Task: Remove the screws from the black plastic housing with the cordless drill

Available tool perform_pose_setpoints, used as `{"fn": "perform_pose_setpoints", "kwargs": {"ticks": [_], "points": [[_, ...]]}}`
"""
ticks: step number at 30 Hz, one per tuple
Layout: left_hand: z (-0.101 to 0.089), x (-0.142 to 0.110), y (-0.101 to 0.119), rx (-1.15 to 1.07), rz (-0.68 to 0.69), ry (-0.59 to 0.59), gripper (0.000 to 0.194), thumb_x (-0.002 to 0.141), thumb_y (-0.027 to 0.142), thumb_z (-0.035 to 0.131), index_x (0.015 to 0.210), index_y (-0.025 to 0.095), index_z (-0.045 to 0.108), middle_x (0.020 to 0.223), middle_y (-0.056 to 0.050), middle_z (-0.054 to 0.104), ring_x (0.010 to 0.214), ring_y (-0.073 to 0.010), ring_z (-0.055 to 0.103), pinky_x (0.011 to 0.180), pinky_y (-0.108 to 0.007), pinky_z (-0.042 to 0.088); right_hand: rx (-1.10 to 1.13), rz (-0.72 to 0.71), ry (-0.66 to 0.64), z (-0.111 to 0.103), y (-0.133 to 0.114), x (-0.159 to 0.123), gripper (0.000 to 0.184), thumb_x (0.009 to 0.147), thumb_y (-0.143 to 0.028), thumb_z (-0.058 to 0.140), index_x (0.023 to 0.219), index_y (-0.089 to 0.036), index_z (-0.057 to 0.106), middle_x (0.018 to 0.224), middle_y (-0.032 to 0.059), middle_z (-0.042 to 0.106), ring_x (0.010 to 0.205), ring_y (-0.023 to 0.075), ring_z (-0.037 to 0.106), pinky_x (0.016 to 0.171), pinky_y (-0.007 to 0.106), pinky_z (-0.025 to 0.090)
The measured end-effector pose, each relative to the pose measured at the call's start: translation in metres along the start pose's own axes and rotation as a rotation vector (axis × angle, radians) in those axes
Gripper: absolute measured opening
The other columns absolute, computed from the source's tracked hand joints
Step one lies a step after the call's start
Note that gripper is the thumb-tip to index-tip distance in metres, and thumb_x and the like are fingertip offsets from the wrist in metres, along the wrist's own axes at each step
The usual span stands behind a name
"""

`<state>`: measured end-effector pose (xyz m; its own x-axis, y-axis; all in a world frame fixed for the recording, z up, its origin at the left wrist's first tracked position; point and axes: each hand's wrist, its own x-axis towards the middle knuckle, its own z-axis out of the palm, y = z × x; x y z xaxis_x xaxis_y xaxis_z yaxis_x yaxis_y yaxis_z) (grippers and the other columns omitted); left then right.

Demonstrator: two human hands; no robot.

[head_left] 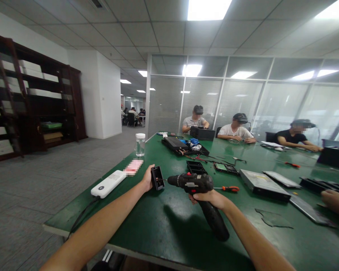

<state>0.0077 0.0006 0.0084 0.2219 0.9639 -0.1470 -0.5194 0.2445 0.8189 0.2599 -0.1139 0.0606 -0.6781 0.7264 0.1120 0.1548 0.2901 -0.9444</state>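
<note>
My left hand (148, 179) grips a small black open-sided plastic box (158, 178) by its left side, holding it up off the green table. Wrapped round a black cordless drill (196, 183) is my right hand (205, 197). The drill points left, and its thin bit reaches to the open face of the box; whether it touches a screw inside I cannot make out. Behind the drill lies another black plastic frame (196, 167). A screwdriver with an orange and black handle (230, 189) rests just right of the drill.
A white power bank-like device (109, 183) with a cable and a clear jar (140, 145) stand along the left edge. A metal disc drive (264, 184), a circuit board (226, 168) and a broken dark sheet (274, 218) lie rightward. A co-worker's hand (336, 201) enters at right.
</note>
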Motion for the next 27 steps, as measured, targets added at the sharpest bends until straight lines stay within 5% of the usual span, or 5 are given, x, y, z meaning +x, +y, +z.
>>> {"fn": "perform_pose_setpoints", "kwargs": {"ticks": [12, 27], "points": [[-0.004, 0.003, -0.001, 0.006, -0.001, -0.006, 0.035, 0.058, 0.05, 0.042, 0.06, 0.015, 0.045, 0.05, -0.001, 0.048, 0.044, -0.0147, 0.048, 0.047, -0.03, 0.041, 0.083, -0.043, -0.048, 0.001, -0.002, -0.001, 0.024, 0.068, -0.026, 0.05, 0.084, -0.008, 0.052, 0.083, 0.0081, 0.052, 0.079, 0.016, 0.048, 0.077, 0.034, 0.035], [0.0, 0.0, 0.0, 0.012, 0.001, -0.002, 0.036, 0.057, 0.052, 0.042, 0.059, 0.016, 0.044, 0.049, -0.001, 0.047, 0.045, -0.0158, 0.049, 0.047, -0.031, 0.04, 0.201, -0.003, -0.04, 0.002, 0.006, 0.001, 0.032, 0.062, -0.021, 0.057, 0.091, -0.012, 0.046, 0.083, 0.0058, 0.047, 0.07, 0.0122, 0.047, 0.063, 0.029, 0.042]]}}
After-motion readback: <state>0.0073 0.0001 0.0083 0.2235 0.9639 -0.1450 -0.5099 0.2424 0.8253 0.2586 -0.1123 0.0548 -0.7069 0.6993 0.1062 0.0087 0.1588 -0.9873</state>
